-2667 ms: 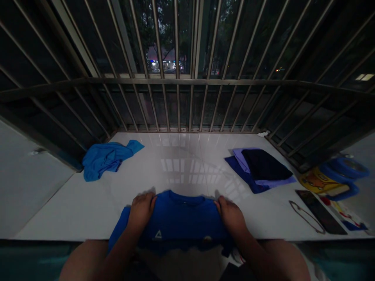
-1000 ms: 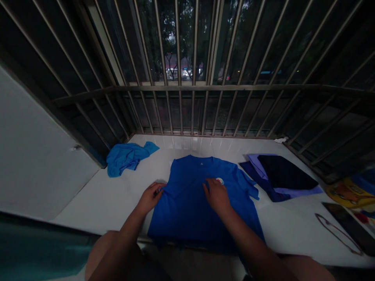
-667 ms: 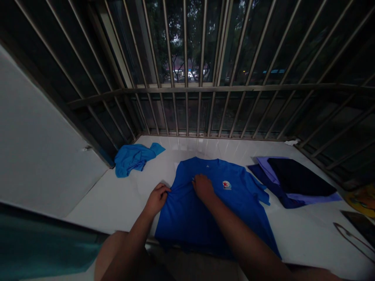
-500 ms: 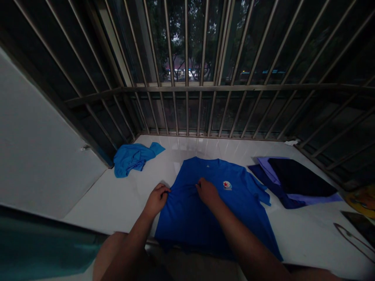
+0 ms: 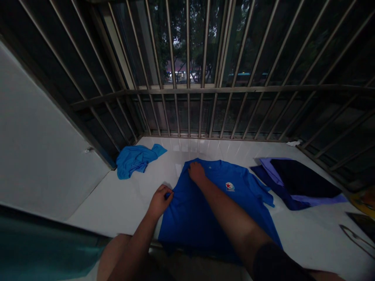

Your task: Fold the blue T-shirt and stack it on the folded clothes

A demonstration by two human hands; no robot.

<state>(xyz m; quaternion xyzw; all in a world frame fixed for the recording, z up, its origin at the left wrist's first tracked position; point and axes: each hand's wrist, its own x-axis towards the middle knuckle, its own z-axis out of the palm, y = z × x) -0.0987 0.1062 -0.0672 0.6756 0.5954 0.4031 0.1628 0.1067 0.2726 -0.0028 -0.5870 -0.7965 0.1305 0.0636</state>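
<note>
A royal-blue T-shirt (image 5: 222, 210) with a small red-star badge lies spread flat on the white tiled ledge (image 5: 123, 199), its hem hanging over the near edge. My left hand (image 5: 159, 200) pinches the shirt's left edge, where the left sleeve is tucked under. My right hand (image 5: 196, 171) reaches across and grips the fabric at the left shoulder beside the collar. The right sleeve lies spread out.
A crumpled light-blue garment (image 5: 136, 160) sits at the back left. A stack of folded dark and lilac clothes (image 5: 299, 181) lies to the right. A thin cord (image 5: 354, 236) lies at the far right. Metal window bars (image 5: 187, 89) close off the back and sides.
The shirt, first held at both shoulders by the near edge, now lies spread out further back. My right hand moved from the chest up to the left shoulder; my left hand stayed on the left edge.
</note>
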